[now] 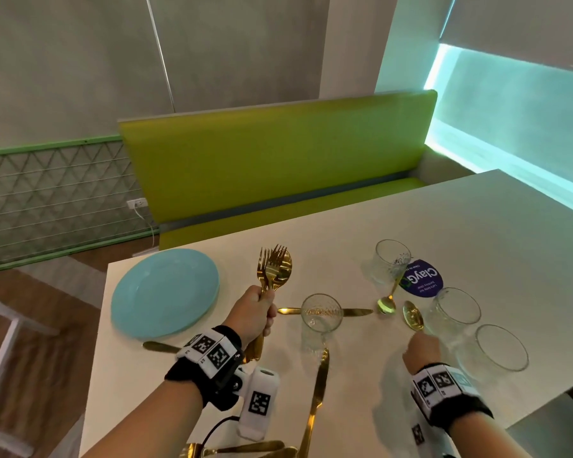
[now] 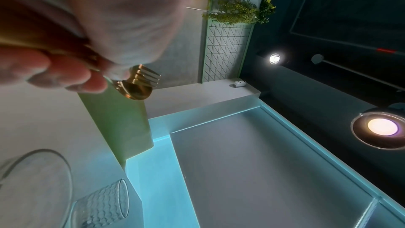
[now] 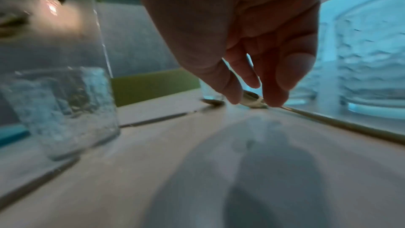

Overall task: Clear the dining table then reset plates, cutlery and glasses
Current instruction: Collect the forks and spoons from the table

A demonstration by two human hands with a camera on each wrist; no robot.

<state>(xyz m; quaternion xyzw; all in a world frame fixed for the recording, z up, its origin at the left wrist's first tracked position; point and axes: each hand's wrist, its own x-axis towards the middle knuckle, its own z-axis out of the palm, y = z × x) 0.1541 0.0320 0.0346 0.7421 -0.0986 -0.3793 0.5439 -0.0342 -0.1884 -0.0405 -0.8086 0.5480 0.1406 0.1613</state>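
Gripping a bundle of gold forks and a spoon (image 1: 273, 271) upright in its fist, the left hand (image 1: 253, 314) hovers above the white surface (image 1: 444, 233), its fingers curled tight round the handles; the left wrist view shows the same tines and spoon bowl (image 2: 140, 85) jutting past the fingertips. The right hand (image 1: 422, 350) reaches down with fingers loosely extended, its fingertips (image 3: 276, 100) at the handle of a gold spoon (image 1: 412, 315) lying on the surface; whether they have pinched it I cannot tell. A clear glass (image 1: 457, 312) stands just beside that spoon, crowding the reach. Another glass (image 1: 321, 317) stands between the hands over a gold knife (image 1: 358, 312). A blue plate (image 1: 164, 292) lies left. A second spoon (image 1: 387, 304) rests near a purple coaster (image 1: 422, 277).
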